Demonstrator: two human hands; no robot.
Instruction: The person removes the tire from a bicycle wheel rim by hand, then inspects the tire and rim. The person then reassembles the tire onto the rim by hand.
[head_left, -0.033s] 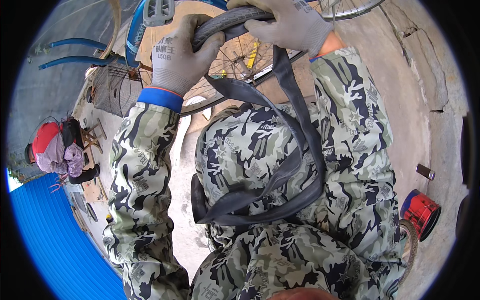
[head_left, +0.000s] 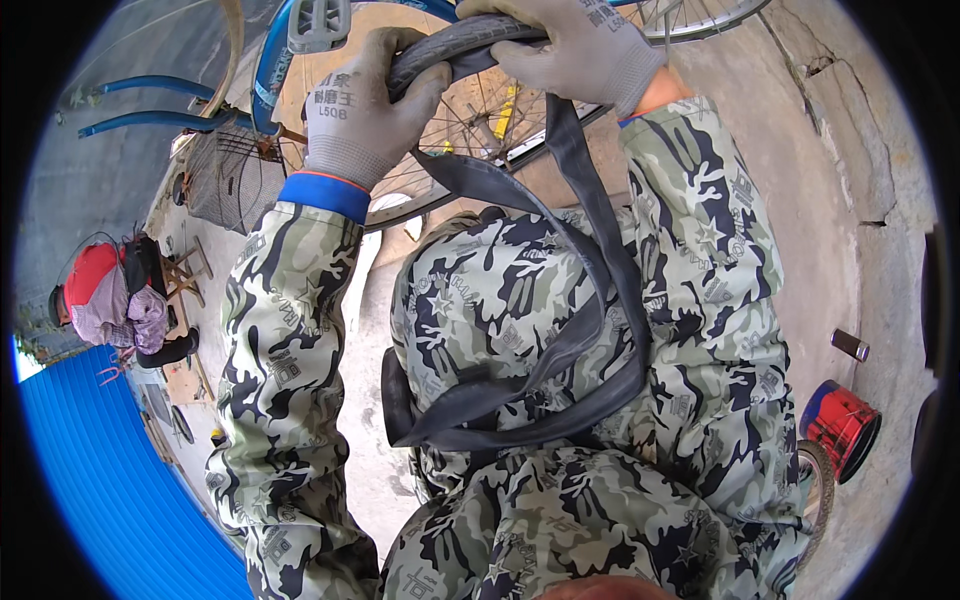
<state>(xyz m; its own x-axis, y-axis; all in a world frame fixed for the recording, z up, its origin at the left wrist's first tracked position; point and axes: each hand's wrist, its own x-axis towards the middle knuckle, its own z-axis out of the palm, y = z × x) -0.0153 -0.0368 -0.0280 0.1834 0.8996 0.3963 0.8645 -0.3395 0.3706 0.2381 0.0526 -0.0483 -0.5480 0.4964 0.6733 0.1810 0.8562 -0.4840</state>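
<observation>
Both my hands wear grey gloves and grip the black tyre (head_left: 458, 42) at the bicycle wheel's top edge. My left hand (head_left: 367, 110) closes round it on the left, thumb on the near side; my right hand (head_left: 585, 50) holds it farther right, fingers wrapped over it. The spoked wheel (head_left: 497, 133) with a yellow piece near its hub lies beyond my lap. A flat black inner tube (head_left: 625, 320) hangs in loops from the tyre area down across my camouflage-covered lap.
A blue bicycle frame (head_left: 150, 125), grey pedal (head_left: 315, 22) and wire basket (head_left: 235, 175) are at upper left. Another person (head_left: 110, 300) in red is by a wooden stool (head_left: 183, 270) near blue corrugated sheeting (head_left: 100, 450). At right are a red bucket (head_left: 840, 425) and small cylinder (head_left: 850, 343).
My left hand and cuff have shifted very slightly to the right. The rest looks unchanged.
</observation>
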